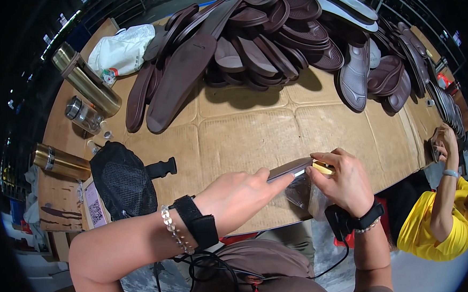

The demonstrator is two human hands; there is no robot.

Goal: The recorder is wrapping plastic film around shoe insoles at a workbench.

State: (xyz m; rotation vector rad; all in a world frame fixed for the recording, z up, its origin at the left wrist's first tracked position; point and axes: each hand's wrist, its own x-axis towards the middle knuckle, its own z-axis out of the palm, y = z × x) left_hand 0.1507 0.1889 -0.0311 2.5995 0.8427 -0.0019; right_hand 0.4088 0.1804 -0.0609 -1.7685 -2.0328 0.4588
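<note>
My left hand (237, 196) grips a dark brown shoe sole (289, 168), held nearly edge-on just above the near side of the cardboard-covered table. A white strip shows along the sole's lower edge. Pinched between the thumb and fingers of my right hand (349, 182) is a small yellow-handled tool (322, 168), set against the sole's right end. The fingers hide its working tip. Below my right hand, a clear plastic bag (317, 202) hangs at the table's front edge. Both wrists wear black straps and beaded bracelets.
A large heap of dark brown soles (252, 51) covers the far side. On the left are a tall metal thermos (94, 87), a clear jar (85, 116), a gold flask (63, 162) and a black mesh pouch (121, 179). A person in yellow (432, 225) works at right.
</note>
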